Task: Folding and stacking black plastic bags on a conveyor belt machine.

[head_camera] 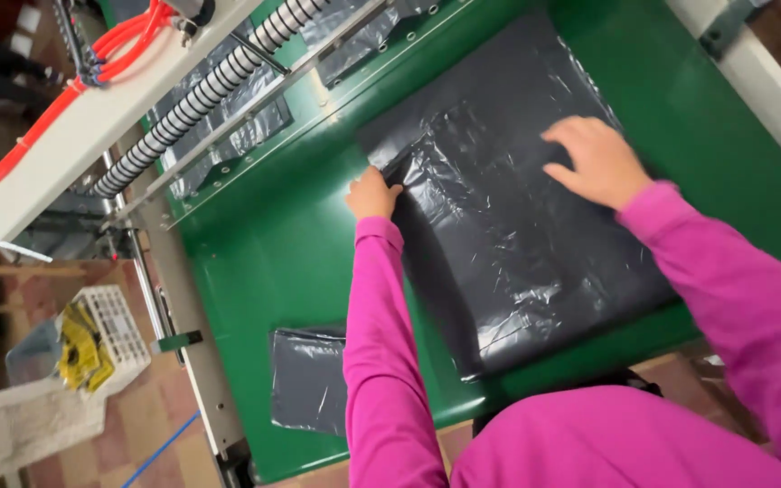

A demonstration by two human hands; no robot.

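Bright, even light falls from above, leaving white glare streaks on the black plastic sheet (508, 226). The right hand (594, 163) looks slightly blurred.

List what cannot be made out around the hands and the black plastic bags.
- Head view: left hand fingertips, curled under the edge of the large black bag stack.
- Small black bag: right side hidden by the pink sleeve.
- How many sheets the stack holds: too thin to tell.
- Right hand: palm faces down, unseen.

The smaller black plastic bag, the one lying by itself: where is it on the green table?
In the head view, the smaller black bag lies at the near edge of the green table, left of the left sleeve and apart from the large stack.
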